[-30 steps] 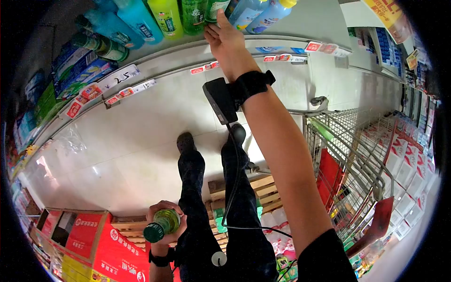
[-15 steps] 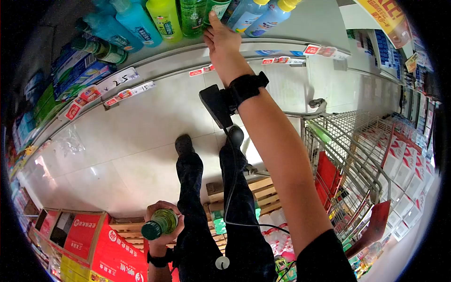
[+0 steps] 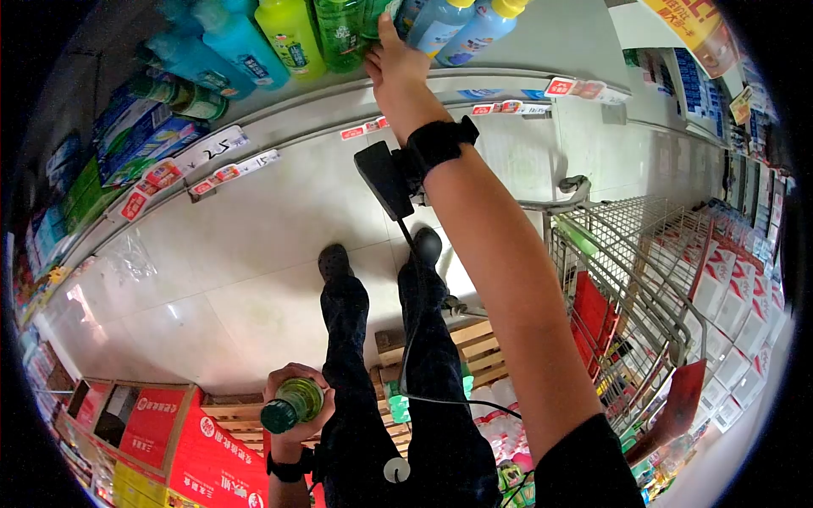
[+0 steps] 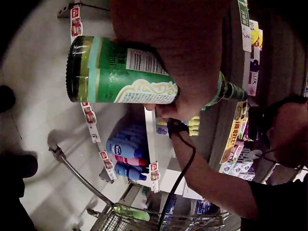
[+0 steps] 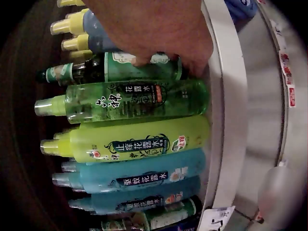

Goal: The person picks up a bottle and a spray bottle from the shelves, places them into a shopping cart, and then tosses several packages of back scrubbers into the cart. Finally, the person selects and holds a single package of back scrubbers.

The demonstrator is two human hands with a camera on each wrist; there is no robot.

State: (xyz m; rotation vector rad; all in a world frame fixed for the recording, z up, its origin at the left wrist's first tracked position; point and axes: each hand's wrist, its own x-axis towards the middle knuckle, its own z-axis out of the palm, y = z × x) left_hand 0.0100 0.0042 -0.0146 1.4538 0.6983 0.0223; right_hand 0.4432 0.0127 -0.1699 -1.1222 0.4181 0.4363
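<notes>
My left hand [image 3: 325, 405] grips a green glass bottle [image 3: 301, 396] with a dark green cap, low beside my leg. In the left wrist view this bottle [image 4: 113, 77] shows its base, a green label and a barcode. My right hand [image 3: 402, 74] is at the front of the shelf, thumb extended. In the right wrist view, the right hand [image 5: 163, 26] touches the label of a dark green glass bottle [image 5: 118, 67] with one fingertip. Its other fingers are bent near that bottle's base. Beside it is a clear green spray bottle [image 5: 137, 101].
Lime [image 5: 139, 144] and blue spray bottles [image 5: 137, 175] line the shelf, with yellow-capped bottles [image 3: 483, 34] on the other side. Price tags run along the shelf edge [image 3: 296, 110]. A shopping cart [image 3: 627, 271] stands at right; red cartons [image 3: 216, 453] and wooden pallets [image 3: 483, 351] are behind.
The right hand has shifted slightly left in the head view, keeping close to the shelf bottle. The left hand still grips its bottle, with little movement.
</notes>
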